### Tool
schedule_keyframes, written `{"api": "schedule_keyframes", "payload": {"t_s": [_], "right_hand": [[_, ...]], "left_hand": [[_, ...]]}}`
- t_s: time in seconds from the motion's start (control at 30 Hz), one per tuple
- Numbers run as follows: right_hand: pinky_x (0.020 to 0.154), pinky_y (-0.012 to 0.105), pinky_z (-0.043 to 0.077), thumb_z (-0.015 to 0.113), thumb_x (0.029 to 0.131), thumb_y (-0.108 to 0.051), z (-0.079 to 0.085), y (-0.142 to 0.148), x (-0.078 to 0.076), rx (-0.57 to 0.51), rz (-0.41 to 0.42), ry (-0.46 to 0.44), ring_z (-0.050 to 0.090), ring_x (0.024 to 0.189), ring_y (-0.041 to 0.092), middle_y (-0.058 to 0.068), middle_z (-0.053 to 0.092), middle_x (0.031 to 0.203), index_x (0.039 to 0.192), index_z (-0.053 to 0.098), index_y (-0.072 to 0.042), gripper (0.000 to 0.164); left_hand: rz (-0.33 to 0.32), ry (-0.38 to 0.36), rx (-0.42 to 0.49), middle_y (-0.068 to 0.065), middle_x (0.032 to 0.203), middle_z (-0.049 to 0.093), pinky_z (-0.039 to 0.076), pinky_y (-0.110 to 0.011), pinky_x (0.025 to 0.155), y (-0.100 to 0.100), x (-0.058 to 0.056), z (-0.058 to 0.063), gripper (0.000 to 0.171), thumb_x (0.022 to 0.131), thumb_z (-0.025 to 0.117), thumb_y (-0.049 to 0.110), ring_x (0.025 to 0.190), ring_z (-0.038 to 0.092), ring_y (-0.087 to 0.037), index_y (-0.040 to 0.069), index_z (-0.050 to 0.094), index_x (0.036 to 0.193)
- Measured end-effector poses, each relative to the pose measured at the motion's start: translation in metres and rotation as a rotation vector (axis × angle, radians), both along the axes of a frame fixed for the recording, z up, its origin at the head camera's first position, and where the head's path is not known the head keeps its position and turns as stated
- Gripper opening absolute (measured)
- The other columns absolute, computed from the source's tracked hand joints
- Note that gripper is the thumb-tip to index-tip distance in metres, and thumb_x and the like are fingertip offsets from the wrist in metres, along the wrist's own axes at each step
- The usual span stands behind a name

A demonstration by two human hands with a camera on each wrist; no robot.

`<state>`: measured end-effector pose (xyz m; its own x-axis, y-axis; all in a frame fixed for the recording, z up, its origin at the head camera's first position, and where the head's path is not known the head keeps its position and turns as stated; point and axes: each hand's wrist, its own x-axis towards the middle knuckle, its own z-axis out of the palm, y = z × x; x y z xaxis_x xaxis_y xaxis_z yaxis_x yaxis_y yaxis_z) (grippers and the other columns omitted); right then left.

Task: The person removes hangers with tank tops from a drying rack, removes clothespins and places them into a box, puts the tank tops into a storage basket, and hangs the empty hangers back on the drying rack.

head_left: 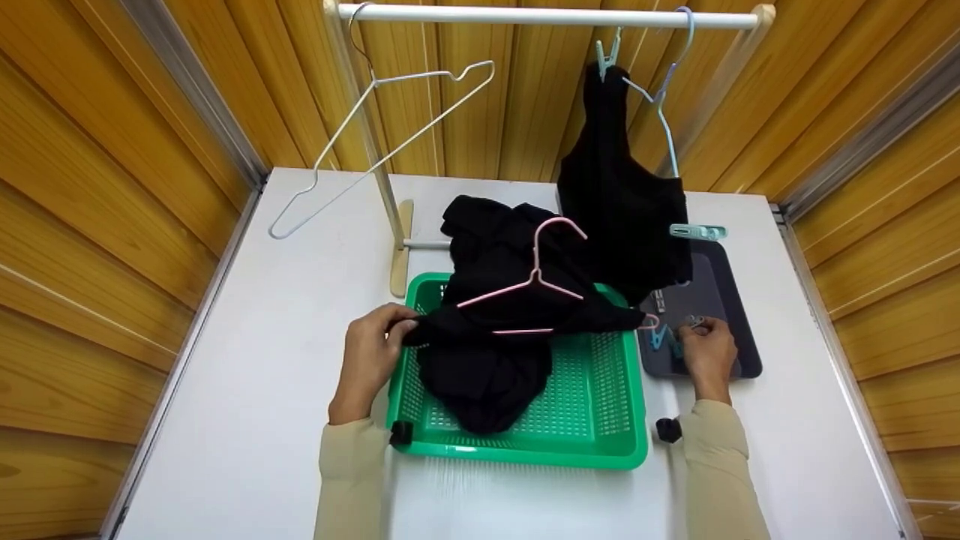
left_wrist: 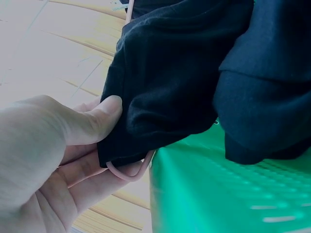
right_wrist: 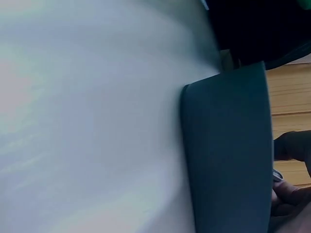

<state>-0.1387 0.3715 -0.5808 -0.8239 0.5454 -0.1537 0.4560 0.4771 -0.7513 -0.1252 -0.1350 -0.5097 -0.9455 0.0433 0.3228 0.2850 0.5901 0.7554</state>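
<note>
Above a green basket (head_left: 525,455), a person's left hand (head_left: 371,349) pinches the edge of a black garment (head_left: 465,322) between thumb and fingers, where it drapes over a pink hanger (head_left: 536,251) whose looped end peeks out below the cloth. The right hand (head_left: 709,352), fingers curled at a dark tray (head_left: 720,281), appears to pinch a small clip (right_wrist: 277,175); a blue clip (head_left: 658,337) lies just beside it. The cloth is best held taut along the hanger, the small clip best taken by its handle ends, and its bite best set across fabric and hanger together, near the loop.
</note>
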Motion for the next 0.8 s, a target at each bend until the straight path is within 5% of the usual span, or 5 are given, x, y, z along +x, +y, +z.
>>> {"api": "schedule_keyframes", "payload": {"t_s": [0.43,0.8], "right_hand": [[0.11,0.055,0.044,0.065,0.102,-0.014,-0.003,0.003,-0.003,-0.008,0.019,-0.008,0.057,0.127,0.046,0.031,0.063,0.13,0.146,0.05,0.014,0.054],[0.098,0.043,0.049,0.065,0.104,-0.015,0.017,-0.01,0.001,-0.01,0.013,0.043,0.06,0.118,0.034,0.023,0.063,0.131,0.147,0.053,0.008,0.05]], "left_hand": [[-0.005,-0.011,0.0,-0.005,0.098,0.078,0.06,-0.042,0.079,0.0,0.002,0.001,0.003,0.098,0.076,0.003,0.088,0.073,-0.02,0.004,0.079,0.099],[-0.003,-0.013,-0.004,-0.005,0.098,0.078,0.059,-0.041,0.078,0.0,0.003,0.002,0.003,0.097,0.076,0.003,0.087,0.073,-0.019,0.005,0.079,0.099]]}}
